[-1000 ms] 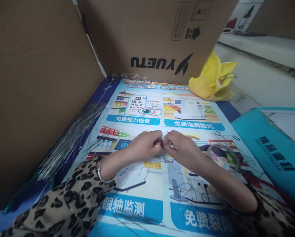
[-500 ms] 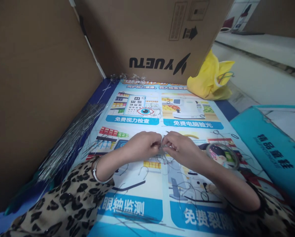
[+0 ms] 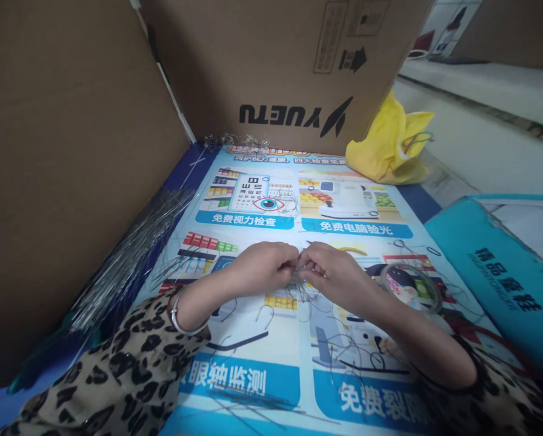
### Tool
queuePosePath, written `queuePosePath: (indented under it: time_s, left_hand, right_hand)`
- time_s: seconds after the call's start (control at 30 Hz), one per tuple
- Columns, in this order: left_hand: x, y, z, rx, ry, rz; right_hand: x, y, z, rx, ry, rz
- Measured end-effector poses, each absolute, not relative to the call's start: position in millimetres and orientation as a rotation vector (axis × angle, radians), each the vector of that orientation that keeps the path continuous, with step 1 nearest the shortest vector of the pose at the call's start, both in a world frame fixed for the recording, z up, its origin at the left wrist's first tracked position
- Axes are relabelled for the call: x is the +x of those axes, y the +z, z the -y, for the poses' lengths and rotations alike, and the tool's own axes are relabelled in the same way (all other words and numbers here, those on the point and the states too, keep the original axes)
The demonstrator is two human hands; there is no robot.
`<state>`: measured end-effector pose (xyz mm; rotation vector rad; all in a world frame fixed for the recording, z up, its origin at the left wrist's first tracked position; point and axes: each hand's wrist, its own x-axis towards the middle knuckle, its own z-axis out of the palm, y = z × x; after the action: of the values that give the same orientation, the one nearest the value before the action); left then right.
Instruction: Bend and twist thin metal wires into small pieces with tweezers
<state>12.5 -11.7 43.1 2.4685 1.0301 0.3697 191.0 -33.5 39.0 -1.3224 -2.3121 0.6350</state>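
Observation:
My left hand (image 3: 274, 265) and my right hand (image 3: 328, 269) meet over the middle of the printed poster (image 3: 280, 339). The fingers of both are closed in a pinch on thin wire (image 3: 303, 292), whose loops and ends show just below the fingertips. Exactly how the wire runs between the fingers is hidden. A dark thin tip pokes up by my right index finger. Under my right forearm lies a coil of wire (image 3: 435, 287). Loose bent wires (image 3: 339, 348) are scattered on the poster below my right hand.
A bundle of straight wires (image 3: 130, 254) lies along the left. Cardboard walls (image 3: 199, 66) stand at the left and back, with small wire pieces (image 3: 248, 142) at the back wall's foot. A yellow bag (image 3: 385, 151) and a turquoise box (image 3: 485, 266) are on the right.
Both hands stay together at the same spot, still pinching the wire. The whole view has shifted very slightly; nothing else visibly moves.

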Motion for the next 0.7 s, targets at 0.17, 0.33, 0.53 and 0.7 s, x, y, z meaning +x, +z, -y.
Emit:
queuePosePath:
  time_s: [0.17,0.33,0.53,0.7]
  left_hand:
    - [11.5,47.5,11.7,2.492,0.353,-0.96]
    - [8.1,52.8,10.5,2.508,0.281,-0.909]
    - [6.5,56.2,9.5,2.503,0.227,-0.945]
    - [7.0,56.4,8.9,2.45,0.228,-0.967]
  right_hand:
    - [190.5,39.6,32.9,-1.313,0.667,2.31]
    - [190.5,37.7,31.4,-1.303,0.727,2.298]
    - [190.0,34.0,30.6,-1.315,0.785,2.248]
    - [190.1,31.9,31.1,-1.375,0.818,2.219]
